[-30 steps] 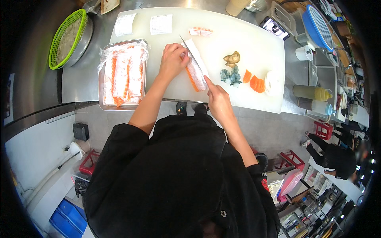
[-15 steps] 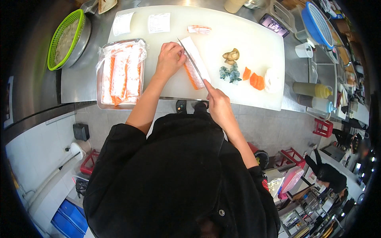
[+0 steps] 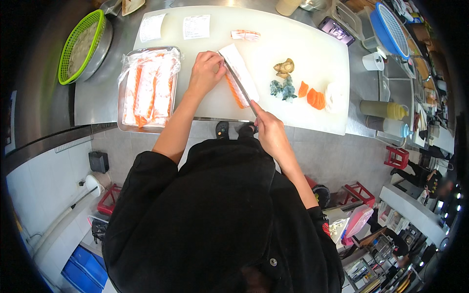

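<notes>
My right hand point(image 3: 270, 132) is closed round the handle of a long kitchen knife point(image 3: 239, 84). Its blade slants away to the far left, along a strip of salmon point(image 3: 236, 93) on the white cutting board point(image 3: 288, 46). Against the blade's right side lies a flat white piece point(image 3: 243, 63); whether it is paper or part of the fish I cannot tell. The curled fingers of my left hand point(image 3: 207, 71) pinch the strip's far end, close to the knife tip. To the left, a metal tray point(image 3: 146, 129) holds several salmon pieces point(image 3: 146, 90) partly covered by clear film.
A small wrapped seafood piece point(image 3: 245, 35) and two paper slips point(image 3: 196, 27) lie at the board's far side. Rightward are brown shellfish point(image 3: 284, 67), bluish pieces point(image 3: 283, 89), orange slices point(image 3: 315, 99) and a white heap point(image 3: 335, 97). Beyond stand a phone point(image 3: 337, 31) and squeeze bottles point(image 3: 385, 110).
The knife blade has shifted slightly left, exposing more of the white piece beside it. Both hands keep nearly the same places. People in the right background have moved.
</notes>
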`<state>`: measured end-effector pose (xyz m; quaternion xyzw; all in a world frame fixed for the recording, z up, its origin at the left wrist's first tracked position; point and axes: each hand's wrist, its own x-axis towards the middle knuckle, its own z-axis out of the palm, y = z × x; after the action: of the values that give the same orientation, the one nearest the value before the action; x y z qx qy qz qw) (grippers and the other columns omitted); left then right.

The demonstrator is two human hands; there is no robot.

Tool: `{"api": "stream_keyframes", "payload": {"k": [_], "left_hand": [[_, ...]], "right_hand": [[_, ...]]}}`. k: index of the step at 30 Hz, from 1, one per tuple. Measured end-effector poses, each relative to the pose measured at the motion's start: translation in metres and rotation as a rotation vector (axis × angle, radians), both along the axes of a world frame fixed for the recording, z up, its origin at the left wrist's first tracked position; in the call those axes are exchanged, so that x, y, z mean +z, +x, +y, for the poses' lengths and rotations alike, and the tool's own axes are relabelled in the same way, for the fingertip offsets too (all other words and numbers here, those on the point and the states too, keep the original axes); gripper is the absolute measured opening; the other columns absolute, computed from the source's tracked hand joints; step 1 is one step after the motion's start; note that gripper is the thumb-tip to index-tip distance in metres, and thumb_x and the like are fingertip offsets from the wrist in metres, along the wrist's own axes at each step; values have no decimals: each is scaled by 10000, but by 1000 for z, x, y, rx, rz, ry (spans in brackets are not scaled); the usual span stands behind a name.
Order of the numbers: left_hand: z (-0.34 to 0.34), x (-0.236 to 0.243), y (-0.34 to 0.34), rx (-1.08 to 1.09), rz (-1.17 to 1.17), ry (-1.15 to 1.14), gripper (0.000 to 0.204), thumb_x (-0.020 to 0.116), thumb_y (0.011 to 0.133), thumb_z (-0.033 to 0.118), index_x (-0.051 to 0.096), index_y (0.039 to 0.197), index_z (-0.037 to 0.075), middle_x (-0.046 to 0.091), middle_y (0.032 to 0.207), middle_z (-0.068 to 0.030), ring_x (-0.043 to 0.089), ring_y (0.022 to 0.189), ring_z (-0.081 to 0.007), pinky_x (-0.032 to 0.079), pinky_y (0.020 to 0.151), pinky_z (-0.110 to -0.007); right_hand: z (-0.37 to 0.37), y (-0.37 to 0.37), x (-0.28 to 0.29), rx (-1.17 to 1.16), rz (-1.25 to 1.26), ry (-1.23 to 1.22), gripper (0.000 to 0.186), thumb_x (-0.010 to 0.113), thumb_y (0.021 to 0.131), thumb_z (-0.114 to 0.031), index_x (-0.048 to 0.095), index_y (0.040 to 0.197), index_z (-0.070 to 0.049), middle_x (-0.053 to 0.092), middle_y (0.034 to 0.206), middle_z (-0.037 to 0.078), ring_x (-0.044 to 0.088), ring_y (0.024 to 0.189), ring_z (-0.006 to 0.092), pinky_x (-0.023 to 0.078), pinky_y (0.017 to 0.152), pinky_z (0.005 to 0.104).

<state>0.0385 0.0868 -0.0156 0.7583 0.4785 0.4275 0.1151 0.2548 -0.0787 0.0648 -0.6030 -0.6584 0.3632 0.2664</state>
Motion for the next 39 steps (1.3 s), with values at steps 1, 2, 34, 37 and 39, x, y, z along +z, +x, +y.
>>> {"api": "stream_keyframes", "payload": {"k": [1, 2, 34, 37, 39], "left_hand": [[0, 0, 0, 3, 1, 9, 155, 749, 745, 51, 710, 895, 67, 681, 985, -74, 631, 971, -292, 537, 871, -397], [0, -1, 0, 2, 4, 17, 156, 749, 743, 48, 709, 893, 67, 682, 986, -74, 632, 972, -291, 538, 871, -396], [-40, 8, -3, -185, 105, -6, 165, 775, 714, 117, 719, 870, 121, 669, 961, 3, 609, 994, -234, 468, 872, -382], [-54, 11, -4, -230, 110, -31, 182, 763, 718, 107, 717, 892, 128, 676, 978, -11, 612, 992, -241, 473, 878, -377], [-59, 13, -2, -236, 103, -47, 191, 759, 719, 105, 716, 903, 127, 673, 988, -13, 612, 993, -242, 472, 876, -379]], "right_hand": [[0, 0, 0, -11, 2, -34, 572, 528, 888, 63, 557, 1442, -77, 621, 833, 229, 645, 780, 397, 519, 780, 480], [2, -2, -1, -6, 1, 5, 565, 515, 902, 70, 559, 1444, -82, 621, 828, 206, 646, 770, 368, 525, 777, 455], [-29, 5, 3, -20, 31, -60, 617, 476, 912, 79, 511, 1496, -117, 634, 845, 173, 650, 800, 336, 526, 811, 425], [-25, 3, -7, -21, 25, -59, 616, 477, 912, 80, 512, 1495, -117, 637, 852, 171, 650, 807, 333, 527, 811, 420], [-20, -1, -12, -20, 44, -38, 613, 477, 912, 85, 518, 1490, -116, 633, 849, 168, 651, 799, 321, 529, 811, 409]]}}
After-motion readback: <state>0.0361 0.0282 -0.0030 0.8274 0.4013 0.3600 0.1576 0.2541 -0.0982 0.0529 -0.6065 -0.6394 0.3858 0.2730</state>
